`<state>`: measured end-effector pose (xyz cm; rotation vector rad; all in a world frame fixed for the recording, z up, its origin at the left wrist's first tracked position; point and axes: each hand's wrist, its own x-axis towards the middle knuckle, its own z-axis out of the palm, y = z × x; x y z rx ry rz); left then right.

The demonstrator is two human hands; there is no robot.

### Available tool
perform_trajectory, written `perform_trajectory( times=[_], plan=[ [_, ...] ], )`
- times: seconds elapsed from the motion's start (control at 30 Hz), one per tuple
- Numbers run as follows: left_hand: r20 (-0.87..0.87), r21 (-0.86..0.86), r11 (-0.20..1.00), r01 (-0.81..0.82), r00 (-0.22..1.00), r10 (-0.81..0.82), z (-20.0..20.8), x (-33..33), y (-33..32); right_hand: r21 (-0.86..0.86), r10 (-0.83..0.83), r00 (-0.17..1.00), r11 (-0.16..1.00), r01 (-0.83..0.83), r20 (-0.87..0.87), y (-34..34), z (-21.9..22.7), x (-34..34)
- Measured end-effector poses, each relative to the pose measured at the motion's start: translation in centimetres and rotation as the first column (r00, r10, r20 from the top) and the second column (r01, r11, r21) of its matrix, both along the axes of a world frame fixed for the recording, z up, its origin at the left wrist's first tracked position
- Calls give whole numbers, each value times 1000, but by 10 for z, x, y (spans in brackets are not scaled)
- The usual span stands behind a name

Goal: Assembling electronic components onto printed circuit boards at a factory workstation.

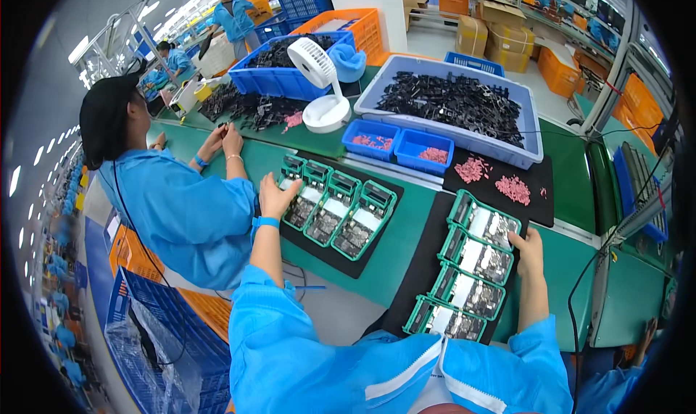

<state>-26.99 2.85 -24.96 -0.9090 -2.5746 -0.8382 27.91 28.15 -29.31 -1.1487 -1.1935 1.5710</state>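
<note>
A worker in a blue jacket keeps both hands apart at a green counter [395, 265], the left hand [277, 198] at the left end of a row of four green-framed units [328, 218], the right hand [531, 253] with its thumb at the right edge of a nearer row of four [464, 269]; whether either grips cannot be told. Beyond lie pink pieces [513, 190] and a large bin [535, 135] of black parts; a co-worker [177, 204] sits left.
</note>
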Motion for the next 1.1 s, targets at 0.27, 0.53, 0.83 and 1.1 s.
perform_trajectory(
  times=[0.27, 0.53, 0.83, 1.1],
  plan=[
    [169, -204, 979, 24, 985, 11, 2, 30, 43, 5, -447, 854, 885, 465, -268, -46, -37, 162],
    [106, -181, 983, 34, 994, -14, -44, -22, 30, 114, -884, 338, 319, 941, -322, -39, -55, 271],
    [103, -107, 992, 68, 993, -57, -43, 37, 32, 229, -989, 10, -25, 973, -148, -12, -64, 425],
    [435, 295, 952, 83, 875, -211, -37, 163, -21, 765, -945, -130, 158, 625, 301, -27, -66, 435]
  ],
)
